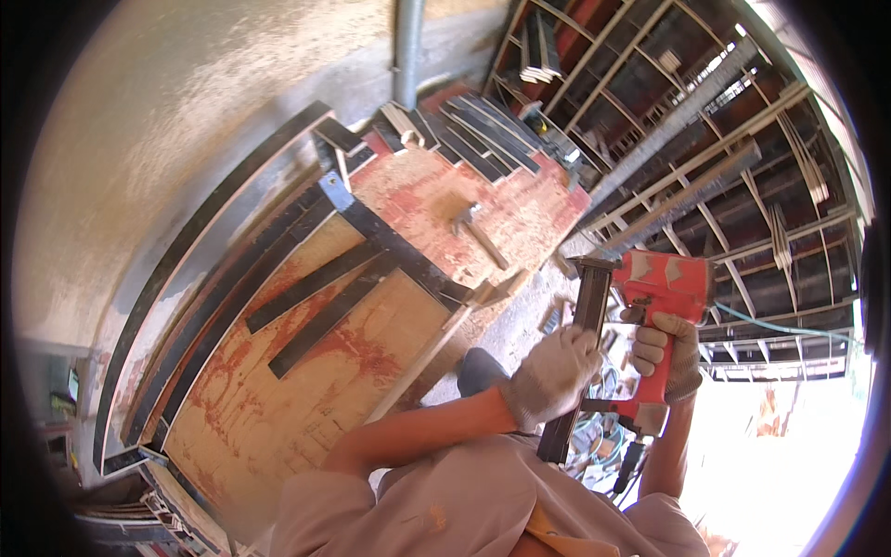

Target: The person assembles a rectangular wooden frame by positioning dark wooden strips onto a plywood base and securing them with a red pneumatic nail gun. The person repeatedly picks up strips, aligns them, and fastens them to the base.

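Observation:
A red nail gun [654,288] with a long black magazine [594,297] is held up on the right side. My right hand [673,355], in a pale work glove, is closed around its handle. My left hand [555,376], gloved as well, has its fingers curled against the magazine; whether a nail strip is in those fingers cannot be made out. To the left, a wooden panel [343,371] carries two loose dark strips [311,288] and is edged by a dark crosspiece [394,246]. A hammer [483,243] lies on the workbench [399,186] beyond it.
Dark wood strips [473,135] are stacked at the bench's far end. Long curved dark boards [186,241] lean along the wall at left. A metal pipe [406,56] stands behind the bench. Slatted wooden frames [705,186] fill the right; an air hose [780,325] runs past them.

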{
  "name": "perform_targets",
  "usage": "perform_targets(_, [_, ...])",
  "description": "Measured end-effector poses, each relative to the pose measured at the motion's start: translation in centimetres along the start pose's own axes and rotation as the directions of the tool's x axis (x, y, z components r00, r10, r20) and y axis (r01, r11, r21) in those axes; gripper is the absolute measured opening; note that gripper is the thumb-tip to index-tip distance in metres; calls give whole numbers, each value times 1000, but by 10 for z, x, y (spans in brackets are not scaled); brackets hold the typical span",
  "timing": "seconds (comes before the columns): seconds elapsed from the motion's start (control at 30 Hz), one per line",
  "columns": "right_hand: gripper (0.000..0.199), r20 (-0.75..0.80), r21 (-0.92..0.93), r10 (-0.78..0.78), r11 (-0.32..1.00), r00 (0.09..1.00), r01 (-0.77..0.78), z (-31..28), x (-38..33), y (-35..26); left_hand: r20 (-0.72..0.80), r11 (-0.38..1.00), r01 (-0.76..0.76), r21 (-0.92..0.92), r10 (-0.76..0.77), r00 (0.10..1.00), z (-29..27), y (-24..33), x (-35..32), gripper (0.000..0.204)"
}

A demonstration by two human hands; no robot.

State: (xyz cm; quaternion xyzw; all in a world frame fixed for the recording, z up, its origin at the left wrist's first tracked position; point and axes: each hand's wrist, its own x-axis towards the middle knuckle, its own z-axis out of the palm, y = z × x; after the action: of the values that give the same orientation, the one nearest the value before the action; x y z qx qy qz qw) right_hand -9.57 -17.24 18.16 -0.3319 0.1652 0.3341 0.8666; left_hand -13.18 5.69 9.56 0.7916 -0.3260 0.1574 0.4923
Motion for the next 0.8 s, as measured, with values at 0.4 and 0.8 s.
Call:
perform_targets(0.4, [16, 45, 98, 173, 979, 984, -177, -326, 267, -122, 154, 879, 478, -10, -471, 869, 149, -121, 48, 16])
perform_targets(0.8, [34, -149, -971, -4, -191, 989, -147, -469, 547, -167, -260, 335, 878, 341, -864, 430, 267, -249, 205, 20])
